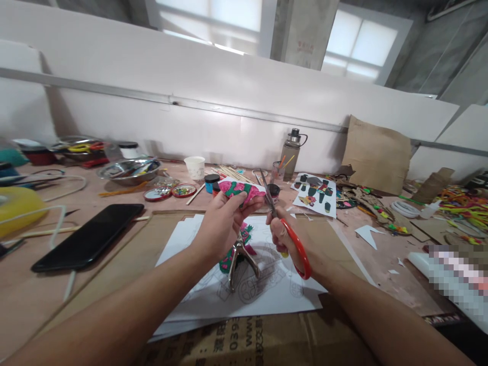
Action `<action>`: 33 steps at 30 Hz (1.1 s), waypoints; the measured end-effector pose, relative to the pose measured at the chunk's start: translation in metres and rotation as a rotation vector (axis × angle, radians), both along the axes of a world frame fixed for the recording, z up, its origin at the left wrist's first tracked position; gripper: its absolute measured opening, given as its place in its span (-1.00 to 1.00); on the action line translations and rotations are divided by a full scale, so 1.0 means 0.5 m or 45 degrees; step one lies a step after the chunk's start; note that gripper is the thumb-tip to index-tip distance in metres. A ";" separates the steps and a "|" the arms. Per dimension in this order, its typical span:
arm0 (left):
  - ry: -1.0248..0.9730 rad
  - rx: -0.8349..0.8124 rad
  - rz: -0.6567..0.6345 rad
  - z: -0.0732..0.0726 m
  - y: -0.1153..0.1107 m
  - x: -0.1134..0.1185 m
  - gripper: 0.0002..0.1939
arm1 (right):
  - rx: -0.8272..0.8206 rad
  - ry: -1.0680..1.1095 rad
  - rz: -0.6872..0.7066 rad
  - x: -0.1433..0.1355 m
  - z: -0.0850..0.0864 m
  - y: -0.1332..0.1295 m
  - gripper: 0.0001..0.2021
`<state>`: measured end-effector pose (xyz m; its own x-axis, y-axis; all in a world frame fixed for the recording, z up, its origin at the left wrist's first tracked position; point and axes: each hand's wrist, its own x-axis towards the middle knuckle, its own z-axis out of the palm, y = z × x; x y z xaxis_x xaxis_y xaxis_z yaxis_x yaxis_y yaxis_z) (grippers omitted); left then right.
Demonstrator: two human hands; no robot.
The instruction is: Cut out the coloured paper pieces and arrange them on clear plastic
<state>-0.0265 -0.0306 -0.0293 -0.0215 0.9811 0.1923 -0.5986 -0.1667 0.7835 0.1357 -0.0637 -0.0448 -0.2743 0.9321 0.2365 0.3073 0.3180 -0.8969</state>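
- Left hand (224,218) pinches a painted paper cutout (237,190), pink patched with green, at centre.
- Right hand (282,233) grips red-handled scissors (293,234), metal blades by its right end.
- Nearer: shiny, splay-handled metal tool (238,248) over line-drawn white paper (274,306).

Windows (238,15) glow white; edges stretched

Holds a pink-and-green painted piece (229,188) at the dial's centre in the left hand (224,221), and red-handled scissors (296,242) toward four o'clock in the right hand (282,234), with blades beside the piece's right end. Faces a silver plier-like tool (239,249) above drawn-on white sheets (305,300) at six, a black phone (89,239) between eight and nine, and a bottle (290,161) toward two.
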 end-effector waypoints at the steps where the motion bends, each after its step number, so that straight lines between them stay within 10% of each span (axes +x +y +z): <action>1: 0.008 -0.003 0.003 0.000 0.000 0.000 -0.82 | 0.026 -0.025 -0.029 -0.001 0.004 -0.001 -0.60; 33: -0.021 0.028 -0.011 0.002 0.003 -0.001 -0.79 | -0.028 0.010 0.063 0.004 0.009 -0.002 -0.53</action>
<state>-0.0273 -0.0289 -0.0285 -0.0168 0.9768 0.2135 -0.6130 -0.1788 0.7696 0.1376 -0.0650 -0.0403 -0.3183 0.9224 0.2187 0.2845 0.3130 -0.9061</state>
